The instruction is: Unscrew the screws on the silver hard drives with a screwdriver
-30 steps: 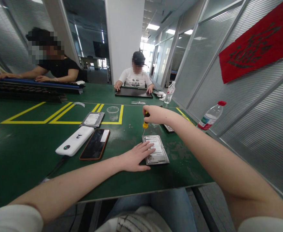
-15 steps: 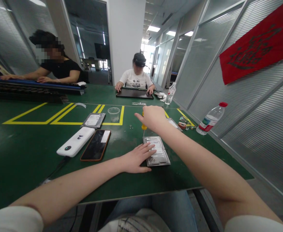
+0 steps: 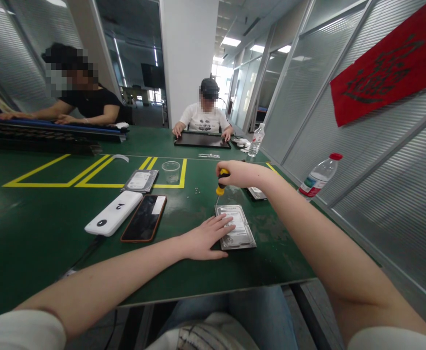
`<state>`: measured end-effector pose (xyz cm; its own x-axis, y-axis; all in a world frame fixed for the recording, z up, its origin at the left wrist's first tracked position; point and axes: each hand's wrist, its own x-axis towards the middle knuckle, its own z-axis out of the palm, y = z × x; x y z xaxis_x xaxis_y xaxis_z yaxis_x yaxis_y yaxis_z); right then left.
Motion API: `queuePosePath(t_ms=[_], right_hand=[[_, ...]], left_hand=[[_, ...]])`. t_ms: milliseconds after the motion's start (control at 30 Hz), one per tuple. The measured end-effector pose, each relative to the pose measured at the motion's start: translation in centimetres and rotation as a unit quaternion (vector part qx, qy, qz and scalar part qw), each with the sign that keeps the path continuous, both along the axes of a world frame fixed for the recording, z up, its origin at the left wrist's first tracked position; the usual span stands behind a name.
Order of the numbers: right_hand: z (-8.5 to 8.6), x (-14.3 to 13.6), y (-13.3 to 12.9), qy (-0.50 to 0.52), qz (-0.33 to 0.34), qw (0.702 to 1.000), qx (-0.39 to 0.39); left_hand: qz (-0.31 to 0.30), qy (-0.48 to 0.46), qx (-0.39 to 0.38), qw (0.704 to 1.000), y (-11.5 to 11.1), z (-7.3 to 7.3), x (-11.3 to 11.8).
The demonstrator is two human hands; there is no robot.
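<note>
A silver hard drive (image 3: 242,228) lies flat on the green table in front of me. Across its left side rests my left hand (image 3: 208,239), fingers stretched out and spread over the label. My right hand (image 3: 232,173) is closed around the black and yellow handle of a screwdriver (image 3: 220,189). The thin shaft points down to the drive's far left corner; whether the tip sits in a screw is too small to tell. Several tiny screws (image 3: 197,190) lie on the table beyond the drive.
Left of my hands lie a phone (image 3: 144,218), a white power bank (image 3: 114,213) and another hard drive (image 3: 140,180). A clear plastic cup (image 3: 171,172) stands behind. Beyond my right wrist lies a further drive (image 3: 257,193); a water bottle (image 3: 318,176) stands right. Two people sit across the table.
My right hand has turned about the screwdriver, its wrist and forearm swinging outward to the right, and the handle shows more. My left hand and the hard drive stay in place.
</note>
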<state>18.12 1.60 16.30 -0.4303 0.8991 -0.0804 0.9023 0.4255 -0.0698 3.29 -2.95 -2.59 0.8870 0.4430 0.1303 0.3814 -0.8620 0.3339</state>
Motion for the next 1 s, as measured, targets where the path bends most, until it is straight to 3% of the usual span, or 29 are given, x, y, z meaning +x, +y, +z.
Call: queuePosePath(t_ms=[133,267,333,433,500,567,667,767,867,1000], right_hand=[[0.0,1.2,0.1,0.035,0.013,0.999,-0.034],[-2.0,1.0,0.9,0.172,-0.008,0.985,0.011],[-3.5,0.7,1.4,0.286,-0.024,0.957,0.048],[-5.4,0.4,2.3,0.427,-0.042,0.902,0.041],[-6.1,0.5,2.9,0.461,-0.053,0.885,0.045],[-6.2,0.8,3.1,0.412,-0.073,0.904,0.085],[-5.3,1.4,2.7,0.213,-0.145,0.948,0.187],[-4.1,1.8,1.7,0.081,-0.214,0.955,0.189],[-3.6,1.7,1.0,0.096,-0.15,0.971,0.163],[-4.2,1.2,0.6,0.215,-0.031,0.966,0.139]], left_hand=[[-0.001,-0.003,-0.001,1.0,0.0,-0.1,0.0],[0.002,0.002,-0.005,1.0,-0.1,0.1,0.1],[0.003,0.005,-0.004,1.0,-0.1,0.2,0.1],[0.005,0.01,-0.002,1.0,-0.1,0.3,0.2],[0.005,0.012,0.001,1.0,-0.1,0.2,0.2],[0.003,0.01,0.003,1.0,-0.1,0.2,0.1],[0.001,0.005,0.002,1.0,-0.1,0.1,0.1],[0.002,0.003,-0.002,1.0,0.0,0.0,0.1],[0.001,0.003,-0.002,1.0,0.0,-0.1,0.1],[0.0,-0.003,0.002,1.0,0.0,-0.2,0.1]])
